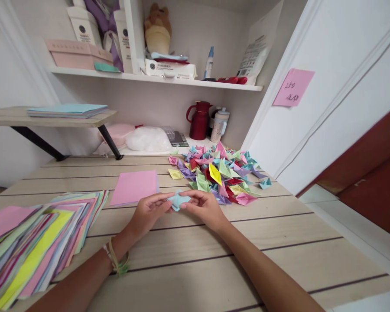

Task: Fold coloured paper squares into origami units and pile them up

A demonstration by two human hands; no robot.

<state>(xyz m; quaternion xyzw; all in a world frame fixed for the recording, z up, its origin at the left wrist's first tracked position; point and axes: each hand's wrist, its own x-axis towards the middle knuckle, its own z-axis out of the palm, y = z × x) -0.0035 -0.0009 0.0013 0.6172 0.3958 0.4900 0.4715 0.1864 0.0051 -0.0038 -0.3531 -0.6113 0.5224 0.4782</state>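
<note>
A small folded piece of light blue paper [179, 201] is held just above the table between both hands. My left hand [152, 211] pinches its left end, thumb in front and fingers behind. At the right end, my right hand [204, 208] grips it the same way. Its exact folded shape is partly covered by the fingers. Behind and to the right lies a heap of folded paper boats [227, 171] in many colours. Just behind my left hand is a short stack of square paper with a pink sheet [134, 187] on top.
Fanned-out coloured paper sheets [42, 247] cover the table's left side. A small raised shelf [6, 117] bears more paper [68, 110]. At the back stand a red jug [199, 121] and a light-coloured cup [219, 125]. A pink note [294, 87] sticks to the right wall.
</note>
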